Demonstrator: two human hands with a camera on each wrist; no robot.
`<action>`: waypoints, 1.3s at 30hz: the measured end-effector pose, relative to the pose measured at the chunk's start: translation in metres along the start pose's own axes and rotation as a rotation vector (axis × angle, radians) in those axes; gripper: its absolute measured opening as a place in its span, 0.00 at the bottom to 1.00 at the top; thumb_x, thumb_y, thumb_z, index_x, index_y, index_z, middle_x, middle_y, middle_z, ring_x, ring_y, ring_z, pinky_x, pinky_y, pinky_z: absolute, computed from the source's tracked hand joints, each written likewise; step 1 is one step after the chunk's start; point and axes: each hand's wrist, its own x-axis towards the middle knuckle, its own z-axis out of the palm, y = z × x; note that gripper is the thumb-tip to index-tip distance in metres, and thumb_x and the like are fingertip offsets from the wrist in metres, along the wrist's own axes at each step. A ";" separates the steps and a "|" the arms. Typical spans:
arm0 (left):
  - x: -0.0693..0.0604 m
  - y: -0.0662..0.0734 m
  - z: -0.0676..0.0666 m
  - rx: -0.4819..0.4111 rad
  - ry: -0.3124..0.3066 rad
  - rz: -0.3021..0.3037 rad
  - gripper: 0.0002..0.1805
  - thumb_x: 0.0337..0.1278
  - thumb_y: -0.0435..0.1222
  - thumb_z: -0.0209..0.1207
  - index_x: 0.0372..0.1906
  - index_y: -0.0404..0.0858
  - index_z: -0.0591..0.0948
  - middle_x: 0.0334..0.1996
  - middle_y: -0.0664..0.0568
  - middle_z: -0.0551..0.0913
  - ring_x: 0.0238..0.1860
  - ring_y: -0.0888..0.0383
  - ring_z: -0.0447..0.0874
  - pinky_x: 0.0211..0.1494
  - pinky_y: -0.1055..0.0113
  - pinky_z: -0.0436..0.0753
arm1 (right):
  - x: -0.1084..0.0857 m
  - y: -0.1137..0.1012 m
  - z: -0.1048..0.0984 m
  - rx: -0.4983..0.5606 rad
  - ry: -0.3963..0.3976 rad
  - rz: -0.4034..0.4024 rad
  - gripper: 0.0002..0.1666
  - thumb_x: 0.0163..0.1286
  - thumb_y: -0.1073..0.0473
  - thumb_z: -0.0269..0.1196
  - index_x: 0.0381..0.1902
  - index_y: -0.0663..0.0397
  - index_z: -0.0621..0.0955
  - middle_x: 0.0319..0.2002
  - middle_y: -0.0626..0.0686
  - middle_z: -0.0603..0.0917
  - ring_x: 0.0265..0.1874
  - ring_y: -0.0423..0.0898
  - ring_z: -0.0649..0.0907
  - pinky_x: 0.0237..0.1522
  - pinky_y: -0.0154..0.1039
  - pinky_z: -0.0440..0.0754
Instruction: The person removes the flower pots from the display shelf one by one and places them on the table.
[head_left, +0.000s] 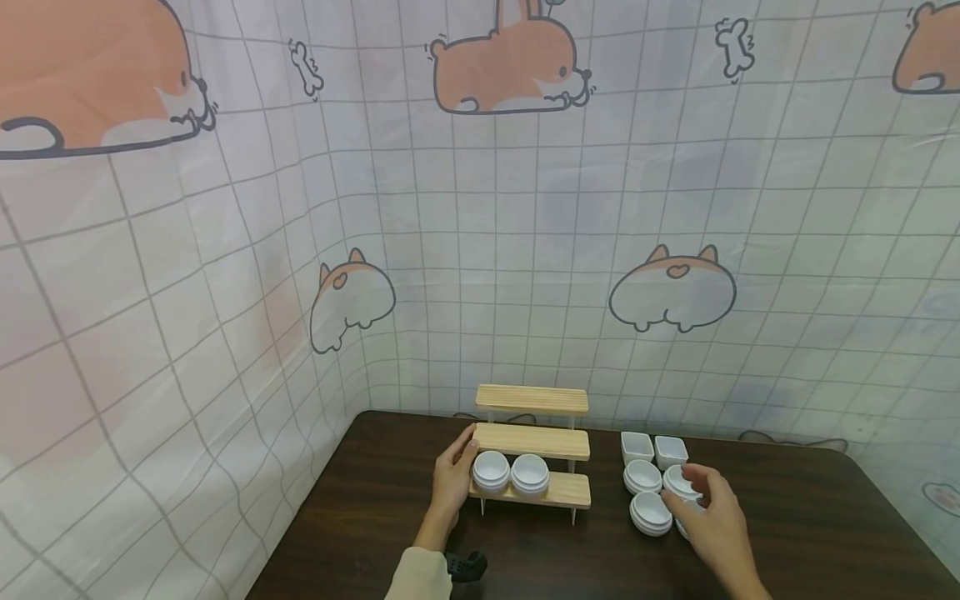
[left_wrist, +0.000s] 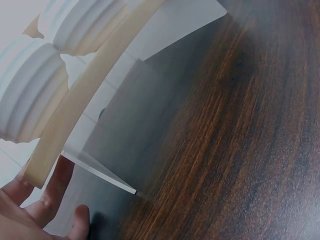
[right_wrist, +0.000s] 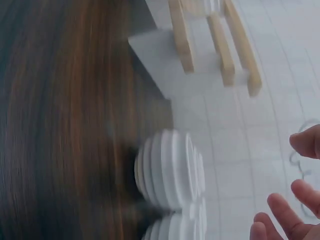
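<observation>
A three-tier wooden stand (head_left: 531,442) with clear supports is on the dark table. Two small stacks of white round bowls sit side by side on its lowest shelf, the left stack (head_left: 491,472) beside the right stack (head_left: 530,475). My left hand (head_left: 452,479) holds the stand's left end, its fingers around the end of a shelf (left_wrist: 80,95) in the left wrist view. Over more stacked white round bowls (head_left: 651,512) to the right, my right hand (head_left: 708,512) hovers with fingers spread and nothing between them. It partly hides the bowls beneath; ridged bowls (right_wrist: 167,170) also appear in the right wrist view.
Two white square bowls stand behind the round ones, the left (head_left: 637,447) beside the right (head_left: 671,451). Dark cables (head_left: 795,442) run along the table's back edge. A patterned curtain (head_left: 525,250) hangs behind and at the left. The dark table (head_left: 585,558) extends in front.
</observation>
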 end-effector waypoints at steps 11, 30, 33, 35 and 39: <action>-0.001 0.000 -0.001 -0.009 -0.009 0.013 0.22 0.75 0.50 0.55 0.69 0.58 0.78 0.69 0.53 0.78 0.51 0.57 0.77 0.53 0.62 0.75 | -0.008 -0.029 0.046 0.105 -0.102 -0.098 0.29 0.67 0.58 0.71 0.62 0.58 0.76 0.58 0.59 0.83 0.54 0.51 0.81 0.54 0.38 0.78; 0.000 -0.003 -0.001 -0.004 -0.008 0.008 0.22 0.75 0.50 0.56 0.69 0.58 0.78 0.65 0.52 0.82 0.48 0.59 0.78 0.53 0.62 0.75 | -0.007 -0.056 0.109 0.197 -0.278 -0.062 0.32 0.62 0.57 0.75 0.61 0.57 0.77 0.58 0.57 0.84 0.55 0.52 0.82 0.55 0.46 0.81; 0.000 -0.004 0.000 -0.001 -0.010 0.012 0.22 0.75 0.51 0.55 0.69 0.57 0.78 0.64 0.52 0.82 0.48 0.60 0.78 0.53 0.62 0.75 | -0.006 -0.057 0.117 0.202 -0.276 -0.077 0.32 0.61 0.57 0.76 0.61 0.58 0.77 0.57 0.58 0.84 0.54 0.53 0.82 0.56 0.48 0.81; 0.000 -0.004 0.000 -0.005 -0.013 0.018 0.22 0.75 0.51 0.56 0.69 0.57 0.78 0.65 0.51 0.82 0.48 0.59 0.78 0.52 0.62 0.75 | -0.005 -0.059 0.121 0.213 -0.269 -0.090 0.32 0.60 0.57 0.76 0.60 0.58 0.78 0.55 0.59 0.85 0.53 0.55 0.83 0.55 0.50 0.81; 0.002 -0.004 0.000 -0.012 -0.017 0.026 0.22 0.75 0.50 0.56 0.69 0.58 0.78 0.67 0.53 0.80 0.47 0.59 0.76 0.52 0.63 0.74 | -0.004 -0.062 0.129 0.242 -0.253 -0.094 0.33 0.58 0.57 0.78 0.59 0.58 0.79 0.53 0.58 0.85 0.52 0.56 0.83 0.54 0.49 0.81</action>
